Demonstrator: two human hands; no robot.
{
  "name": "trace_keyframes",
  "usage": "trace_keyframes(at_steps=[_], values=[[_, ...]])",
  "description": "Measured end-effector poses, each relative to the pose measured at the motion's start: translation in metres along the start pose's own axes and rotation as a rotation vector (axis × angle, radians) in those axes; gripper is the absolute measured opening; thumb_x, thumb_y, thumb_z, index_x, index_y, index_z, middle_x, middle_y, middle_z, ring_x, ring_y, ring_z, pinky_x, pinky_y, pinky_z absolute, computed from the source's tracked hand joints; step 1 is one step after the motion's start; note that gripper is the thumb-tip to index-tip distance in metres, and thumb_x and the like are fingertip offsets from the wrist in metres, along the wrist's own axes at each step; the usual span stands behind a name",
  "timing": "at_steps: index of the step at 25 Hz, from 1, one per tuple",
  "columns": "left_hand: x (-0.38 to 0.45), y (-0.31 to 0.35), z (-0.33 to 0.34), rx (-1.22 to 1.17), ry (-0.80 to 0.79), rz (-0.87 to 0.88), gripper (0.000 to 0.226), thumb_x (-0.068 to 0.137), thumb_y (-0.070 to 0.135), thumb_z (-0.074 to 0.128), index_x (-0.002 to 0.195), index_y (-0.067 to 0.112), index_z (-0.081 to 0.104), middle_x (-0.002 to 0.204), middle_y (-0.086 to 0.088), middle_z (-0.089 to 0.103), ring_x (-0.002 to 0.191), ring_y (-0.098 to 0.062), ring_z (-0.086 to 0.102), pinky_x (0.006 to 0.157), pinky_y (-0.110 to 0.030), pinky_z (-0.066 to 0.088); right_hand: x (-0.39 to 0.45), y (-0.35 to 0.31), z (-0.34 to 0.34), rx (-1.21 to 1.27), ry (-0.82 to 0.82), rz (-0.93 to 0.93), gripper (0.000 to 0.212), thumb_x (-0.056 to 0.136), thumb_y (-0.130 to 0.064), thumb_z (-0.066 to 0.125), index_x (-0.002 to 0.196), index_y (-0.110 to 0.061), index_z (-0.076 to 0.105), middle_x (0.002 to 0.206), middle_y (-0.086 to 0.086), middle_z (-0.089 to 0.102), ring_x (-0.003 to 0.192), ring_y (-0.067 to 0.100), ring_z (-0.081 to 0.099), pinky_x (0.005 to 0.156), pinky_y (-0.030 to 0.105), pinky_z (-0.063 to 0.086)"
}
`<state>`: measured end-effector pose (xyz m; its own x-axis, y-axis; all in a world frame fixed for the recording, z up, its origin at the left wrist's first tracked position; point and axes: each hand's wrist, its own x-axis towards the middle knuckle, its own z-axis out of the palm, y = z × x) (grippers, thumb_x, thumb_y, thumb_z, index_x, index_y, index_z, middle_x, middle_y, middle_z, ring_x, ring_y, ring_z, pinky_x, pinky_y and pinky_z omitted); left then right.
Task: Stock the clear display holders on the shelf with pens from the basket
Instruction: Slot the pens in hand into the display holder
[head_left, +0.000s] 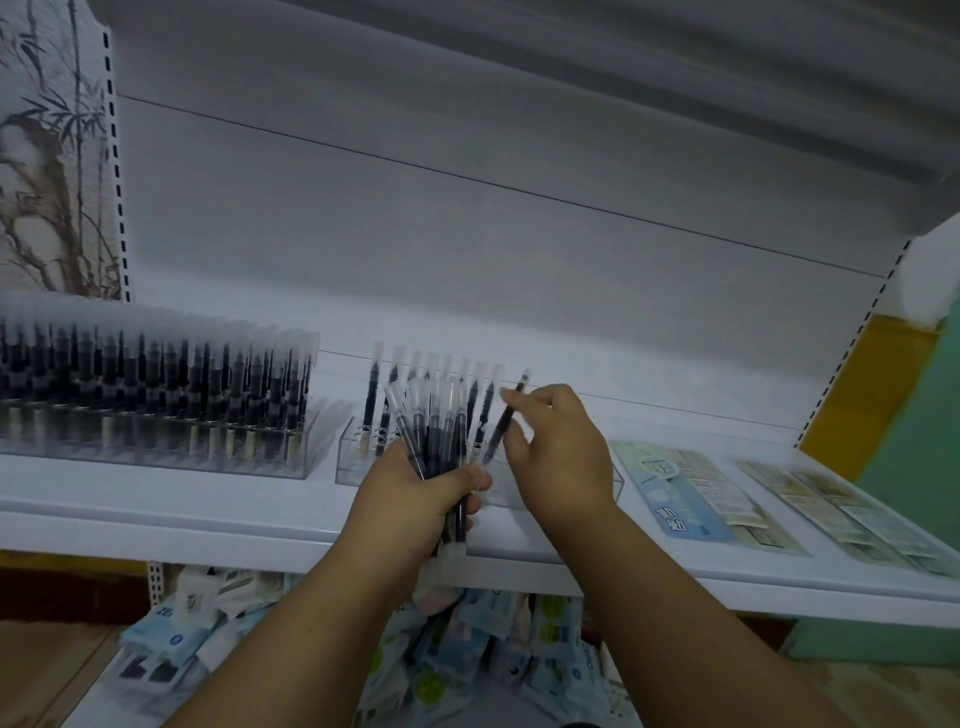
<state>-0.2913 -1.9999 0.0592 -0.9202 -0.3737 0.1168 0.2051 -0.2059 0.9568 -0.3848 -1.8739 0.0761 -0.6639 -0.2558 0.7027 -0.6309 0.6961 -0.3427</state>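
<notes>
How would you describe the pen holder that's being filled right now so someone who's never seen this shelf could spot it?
Look along the white shelf: a long clear holder packed with capped pens stands at its left end. The next clear holder to the right, in front of the two hands, is the one. Unlike its full neighbour, it has only about one row of pens at the back, and flat printed packets lie beyond it.

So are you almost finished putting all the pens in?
Partly. Done: the left holder looks packed with pens. In hand: the right hand pinches a single pen over the second holder, which has only some pens standing in it. Left: the left hand grips a bunch of pens waiting to go in. The basket isn't in view.
</notes>
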Motion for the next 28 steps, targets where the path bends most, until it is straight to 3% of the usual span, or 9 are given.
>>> trace_keyframes(at_steps=[1,3,7,9,12,15,25,28], values=[[0.0,0.002,0.0,-0.03,0.004,0.001,0.013,0.087,0.005,0.068,0.099,0.0,0.068,0.079,-0.013,0.075,0.061,-0.018,0.064,0.054,-0.028,0.052,0.0,0.004,0.0,-0.113,0.021,-0.118,0.031,0.094,-0.02,0.06,0.123,-0.027,0.066,0.113,-0.005,0.056,0.076,0.014,0.053,0.063,0.028,0.046],[0.0,0.004,-0.001,-0.111,0.01,0.008,0.013,0.091,0.008,0.065,0.101,-0.001,0.067,0.083,-0.014,0.075,0.061,-0.017,0.064,0.054,-0.03,0.052,0.005,0.013,0.0,-0.127,0.078,-0.154,0.024,0.094,-0.024,0.061,0.116,-0.022,0.07,0.107,-0.005,0.055,0.07,0.012,0.05,0.059,0.025,0.041],[0.0,0.004,-0.002,-0.133,0.019,0.009,0.014,0.094,0.008,0.061,0.104,-0.001,0.065,0.086,-0.013,0.076,0.061,-0.017,0.064,0.054,-0.031,0.053,0.027,0.02,0.007,0.252,0.052,0.228,0.011,0.094,-0.025,0.062,0.097,-0.018,0.068,0.087,-0.007,0.063,0.076,0.015,0.062,0.067,0.025,0.042],[0.0,0.002,-0.002,-0.146,0.012,-0.016,0.015,0.093,0.008,0.062,0.106,-0.001,0.065,0.085,-0.013,0.075,0.06,-0.016,0.064,0.052,-0.03,0.053,0.033,0.015,0.013,0.352,0.017,0.315,0.007,0.092,-0.024,0.064,0.092,-0.017,0.062,0.081,-0.006,0.064,0.074,0.015,0.064,0.066,0.027,0.049],[0.0,0.001,-0.004,-0.181,0.021,-0.058,0.018,0.093,0.007,0.062,0.107,-0.003,0.064,0.082,-0.014,0.074,0.057,-0.016,0.063,0.051,-0.029,0.053,0.031,0.009,0.015,0.259,-0.035,0.262,0.01,0.092,-0.023,0.064,0.089,-0.017,0.057,0.074,-0.012,0.055,0.068,0.002,0.052,0.06,0.018,0.039],[-0.001,-0.001,-0.006,-0.209,0.027,-0.085,0.016,0.092,0.006,0.062,0.106,-0.003,0.064,0.08,-0.014,0.073,0.056,-0.016,0.062,0.05,-0.028,0.053,0.034,0.009,0.01,0.178,-0.07,0.223,0.012,0.094,-0.022,0.061,0.086,-0.016,0.055,0.068,-0.012,0.052,0.062,0.002,0.047,0.055,0.018,0.034],[-0.005,-0.002,-0.002,-0.204,0.005,-0.109,0.008,0.092,0.004,0.062,0.097,-0.001,0.065,0.077,-0.013,0.073,0.055,-0.015,0.062,0.05,-0.028,0.053,0.043,0.008,0.009,0.212,-0.152,0.27,0.015,0.091,-0.017,0.061,0.078,-0.016,0.055,0.062,-0.007,0.052,0.057,0.005,0.048,0.054,0.022,0.036],[-0.005,-0.001,-0.001,-0.201,0.005,-0.102,0.008,0.092,0.004,0.062,0.097,-0.001,0.065,0.077,-0.013,0.073,0.055,-0.015,0.062,0.05,-0.028,0.053,0.041,0.014,0.015,0.102,-0.302,0.29,0.024,0.087,-0.017,0.066,0.067,-0.015,0.053,0.06,-0.004,0.052,0.057,0.01,0.048,0.056,0.024,0.038]])
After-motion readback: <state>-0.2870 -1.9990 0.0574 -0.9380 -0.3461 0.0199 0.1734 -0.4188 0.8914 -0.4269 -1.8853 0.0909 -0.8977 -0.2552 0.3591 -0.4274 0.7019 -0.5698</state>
